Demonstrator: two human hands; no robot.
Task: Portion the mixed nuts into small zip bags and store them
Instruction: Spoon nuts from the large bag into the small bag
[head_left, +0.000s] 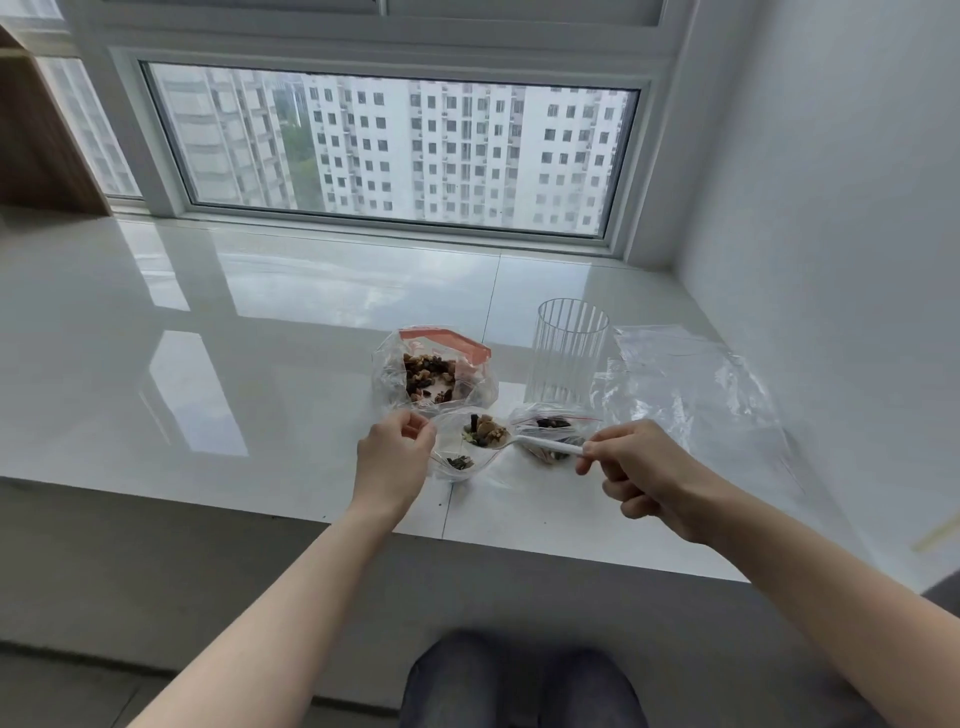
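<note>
The left hand (393, 457) covers the near-left edge of the small zip bag (462, 452), pinching its rim so the mouth gapes; how the fingertips grip is hidden behind the knuckles. The right hand (641, 470) is curled around the handle of a white plastic spoon (540, 442), whose heaped bowl of mixed nuts (485, 430) sits over the open bag; a few dark pieces already lie inside. Just right, a second small bag (551, 434) with a thin red seal line is partly hidden by the spoon. Behind stands the large crinkled bag (434, 371) with an orange-red zip strip, nuts showing through. A ribbed clear cup (569, 353) and flat empty bags (691, 379) lie on the glossy white bench (208, 364). No writing can be read
</note>
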